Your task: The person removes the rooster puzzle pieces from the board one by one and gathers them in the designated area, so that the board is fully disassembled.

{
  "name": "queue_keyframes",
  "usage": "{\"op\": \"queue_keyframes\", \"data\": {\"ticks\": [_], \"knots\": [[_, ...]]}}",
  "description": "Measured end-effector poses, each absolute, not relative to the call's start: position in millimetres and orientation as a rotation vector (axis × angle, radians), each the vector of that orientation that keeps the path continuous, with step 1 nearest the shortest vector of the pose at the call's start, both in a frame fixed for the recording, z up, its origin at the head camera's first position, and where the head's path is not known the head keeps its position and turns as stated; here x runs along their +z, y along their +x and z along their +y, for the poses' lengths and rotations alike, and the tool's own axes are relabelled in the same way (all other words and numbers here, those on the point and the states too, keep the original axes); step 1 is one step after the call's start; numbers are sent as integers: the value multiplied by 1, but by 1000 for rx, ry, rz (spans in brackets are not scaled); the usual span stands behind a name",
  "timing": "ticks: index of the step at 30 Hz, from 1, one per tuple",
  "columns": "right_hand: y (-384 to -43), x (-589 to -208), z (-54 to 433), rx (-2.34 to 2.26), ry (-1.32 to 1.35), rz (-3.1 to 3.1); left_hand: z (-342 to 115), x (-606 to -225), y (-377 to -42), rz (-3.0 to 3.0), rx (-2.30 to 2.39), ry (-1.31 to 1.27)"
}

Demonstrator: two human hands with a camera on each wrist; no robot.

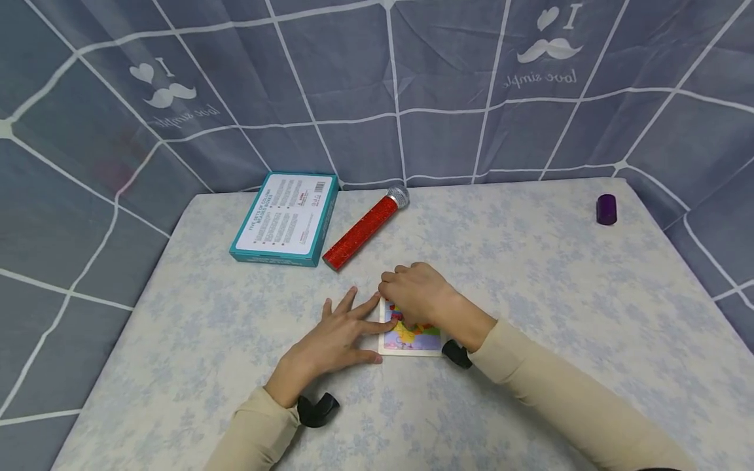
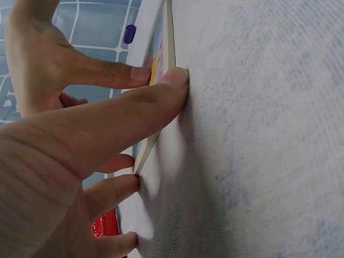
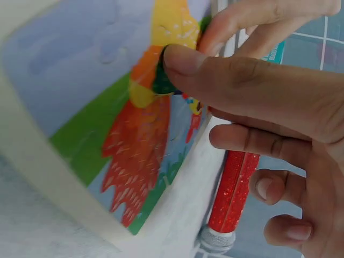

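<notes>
A small jigsaw puzzle (image 1: 412, 341) with a pale border and a bird picture lies flat before me. My left hand (image 1: 332, 340) is spread along its left side; the thumb touches the near corner and one finger reaches over the picture. Above the puzzle is my right hand (image 1: 421, 294), its straight thumb (image 3: 185, 59) pressing a dark green spot (image 3: 161, 80) in the picture. Whether that spot is a loose piece I cannot tell. The right index finger is mostly hidden behind the thumb; the other fingers are loosely bent beyond the puzzle's edge.
Behind the hands lie a red glittery microphone-shaped object (image 1: 362, 232) with a silver head and a flat teal box (image 1: 283, 219) with a white label. A purple cylinder (image 1: 606, 210) stands far right. Grey-blue curtains (image 1: 353, 78) bound the patterned tabletop (image 1: 565, 294).
</notes>
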State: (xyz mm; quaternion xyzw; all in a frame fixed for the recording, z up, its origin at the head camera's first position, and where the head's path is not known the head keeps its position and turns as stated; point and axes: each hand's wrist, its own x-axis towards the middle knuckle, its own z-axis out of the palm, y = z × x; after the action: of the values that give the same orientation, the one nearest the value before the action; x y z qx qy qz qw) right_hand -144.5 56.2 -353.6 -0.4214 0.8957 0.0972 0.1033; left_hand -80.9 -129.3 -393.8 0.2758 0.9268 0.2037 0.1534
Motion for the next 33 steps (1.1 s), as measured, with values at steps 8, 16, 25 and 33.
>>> {"op": "queue_keyframes", "data": {"ticks": [8,16,25,33], "knots": [[-149,-355,56,254,-1220,2618,-128,-396,-81,2648,592,822],[-159,-360,65,55,-1166,2528,-126,-397,-82,2636,586,779],[-157,-364,68,-36,-1135,2537,-128,-398,-83,2634,604,772],[-159,-365,71,-151,-1069,2506,-129,-398,-83,2647,600,794]]}}
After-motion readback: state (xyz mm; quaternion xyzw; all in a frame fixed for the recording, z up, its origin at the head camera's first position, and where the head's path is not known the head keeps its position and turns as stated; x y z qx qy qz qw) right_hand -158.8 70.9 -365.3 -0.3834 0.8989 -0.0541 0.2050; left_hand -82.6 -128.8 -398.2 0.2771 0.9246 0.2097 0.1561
